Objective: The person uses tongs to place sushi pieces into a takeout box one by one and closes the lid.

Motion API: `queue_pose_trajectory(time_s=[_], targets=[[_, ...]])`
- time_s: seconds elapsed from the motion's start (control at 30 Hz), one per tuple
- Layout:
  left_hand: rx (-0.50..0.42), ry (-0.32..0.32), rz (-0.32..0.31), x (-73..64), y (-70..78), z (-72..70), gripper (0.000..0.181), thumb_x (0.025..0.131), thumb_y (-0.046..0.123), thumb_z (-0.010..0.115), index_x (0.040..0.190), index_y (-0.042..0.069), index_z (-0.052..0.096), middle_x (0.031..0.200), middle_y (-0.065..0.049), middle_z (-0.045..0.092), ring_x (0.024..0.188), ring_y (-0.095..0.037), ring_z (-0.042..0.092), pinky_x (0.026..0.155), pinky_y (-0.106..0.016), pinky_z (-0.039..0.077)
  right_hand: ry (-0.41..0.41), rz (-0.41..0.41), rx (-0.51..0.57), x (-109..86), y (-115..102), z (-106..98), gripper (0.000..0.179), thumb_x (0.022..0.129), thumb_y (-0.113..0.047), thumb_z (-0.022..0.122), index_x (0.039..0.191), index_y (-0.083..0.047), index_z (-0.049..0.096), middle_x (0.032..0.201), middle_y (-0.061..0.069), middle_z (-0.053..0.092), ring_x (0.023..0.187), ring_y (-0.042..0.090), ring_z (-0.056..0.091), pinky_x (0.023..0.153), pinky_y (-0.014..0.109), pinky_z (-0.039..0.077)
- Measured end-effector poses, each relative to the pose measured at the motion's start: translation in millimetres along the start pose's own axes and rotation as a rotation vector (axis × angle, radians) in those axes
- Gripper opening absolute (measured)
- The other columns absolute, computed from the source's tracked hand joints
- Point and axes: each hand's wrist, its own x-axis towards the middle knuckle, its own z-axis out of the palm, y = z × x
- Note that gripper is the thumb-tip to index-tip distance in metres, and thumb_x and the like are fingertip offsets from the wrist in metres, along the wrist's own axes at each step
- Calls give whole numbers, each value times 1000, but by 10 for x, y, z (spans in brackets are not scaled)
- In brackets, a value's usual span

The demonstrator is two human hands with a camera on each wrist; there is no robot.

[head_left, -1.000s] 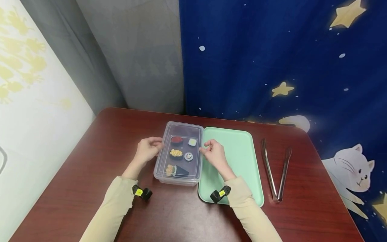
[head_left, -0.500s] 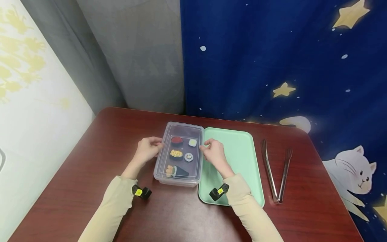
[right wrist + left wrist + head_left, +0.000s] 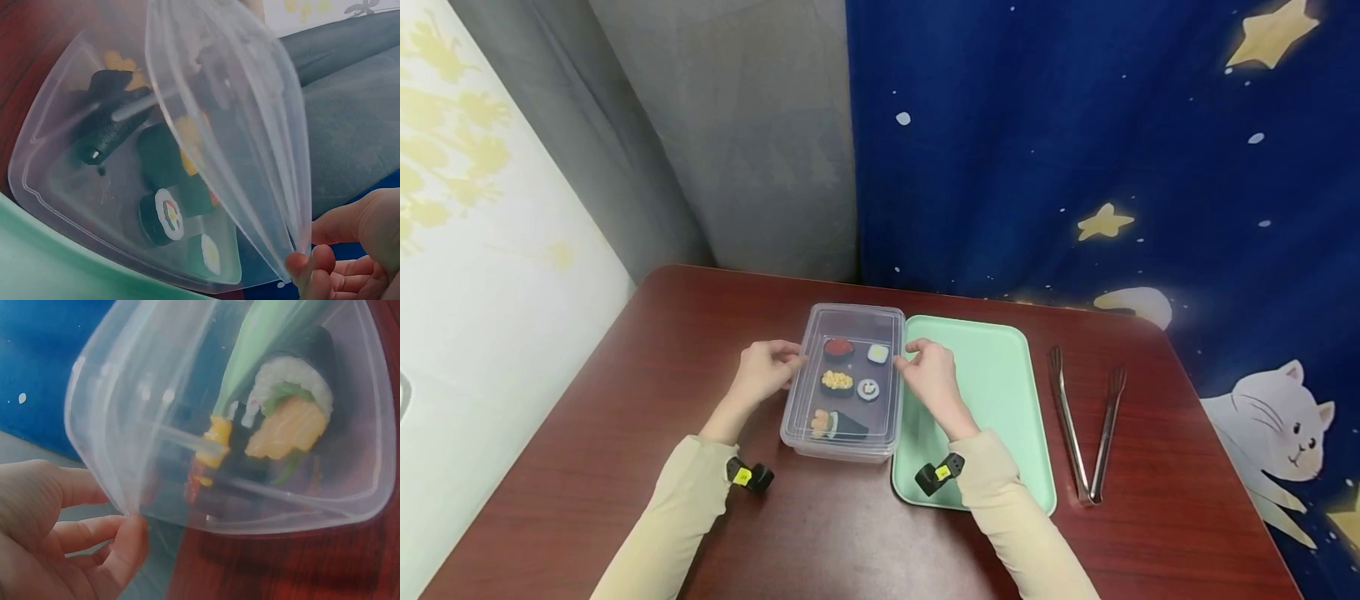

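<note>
A clear plastic box with a clear lid stands on the table. Through the lid show several toy sushi pieces: a red-topped one, a corn-topped one, a small white roll, a round roll and a dark cone-shaped hand roll. My left hand pinches the lid's left edge between thumb and fingers, as the left wrist view shows. On the opposite side, my right hand pinches the lid's right edge; its fingertips meet at the lid's corner in the right wrist view.
Against the box's right side lies a pale green tray, partly under my right forearm. Metal tongs lie spread farther right on the dark red table. Curtains hang behind the table, with a white wall at left.
The lid and both hands have shifted very slightly left. My right wrist has also edged left, while the box, tray and tongs look unmoved.
</note>
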Motion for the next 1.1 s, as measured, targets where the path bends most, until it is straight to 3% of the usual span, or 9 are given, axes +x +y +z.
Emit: queue_pose_trajectory(time_s=[0.23, 0.5, 0.7, 0.8, 0.87, 0.93, 1.03, 1.1], targets=[[-10, -22, 4, 13, -22, 6, 26, 87, 12, 65, 105, -6, 64, 85, -17, 68, 61, -15, 63, 54, -28, 53, -27, -10, -49, -17, -25, -15, 25, 82, -11, 66, 99, 6, 63, 59, 6, 58, 52, 14, 53, 48, 26, 42], [-15, -44, -43, 13, 3, 12, 27, 89, 13, 63, 108, -5, 61, 88, -17, 67, 62, -16, 63, 56, -29, 53, -39, -20, -118, -29, -13, 29, 22, 83, -11, 62, 98, 5, 60, 62, 9, 58, 52, 17, 49, 49, 29, 41], [-60, -63, -75, 0, -20, 29, 29, 90, 16, 62, 112, -4, 57, 90, -18, 65, 65, -17, 62, 57, -31, 53, 14, -127, -255, -101, -15, 99, 17, 85, -11, 58, 92, 4, 55, 64, 15, 57, 50, 23, 50, 44, 35, 41], [-91, -104, -82, 10, -41, 13, 34, 91, 17, 61, 116, -6, 55, 94, -20, 65, 66, -15, 62, 58, -31, 54, 23, -150, -281, -124, -17, 85, 18, 85, -13, 58, 92, 4, 55, 64, 15, 58, 49, 24, 52, 43, 35, 42], [-135, -141, -96, 55, -65, -27, 39, 92, 18, 59, 121, -7, 52, 99, -23, 64, 67, -16, 62, 59, -30, 54, -17, -105, -233, -93, 0, 37, 21, 86, -15, 60, 96, 3, 58, 64, 14, 60, 50, 23, 54, 46, 34, 43], [-186, -172, -106, 137, -92, -95, 44, 94, 18, 56, 127, -9, 47, 107, -27, 61, 71, -20, 63, 61, -30, 54, -90, -7, -132, -14, 24, -40, 24, 87, -19, 61, 100, 1, 60, 64, 10, 62, 50, 21, 55, 49, 31, 44], [-244, -205, -125, 316, -112, -216, 49, 97, 19, 52, 135, -8, 40, 119, -29, 56, 82, -31, 63, 66, -30, 54, -188, 145, 52, 189, 94, -151, 28, 90, -26, 60, 105, -2, 61, 71, 13, 66, 51, 20, 58, 49, 26, 44], [-249, -225, -122, 445, -111, -272, 51, 97, 20, 53, 138, -5, 38, 124, -28, 53, 89, -33, 63, 69, -30, 54, -209, 224, 167, 330, 119, -183, 32, 92, -30, 58, 108, -3, 60, 80, 16, 68, 57, 24, 61, 47, 24, 43]])
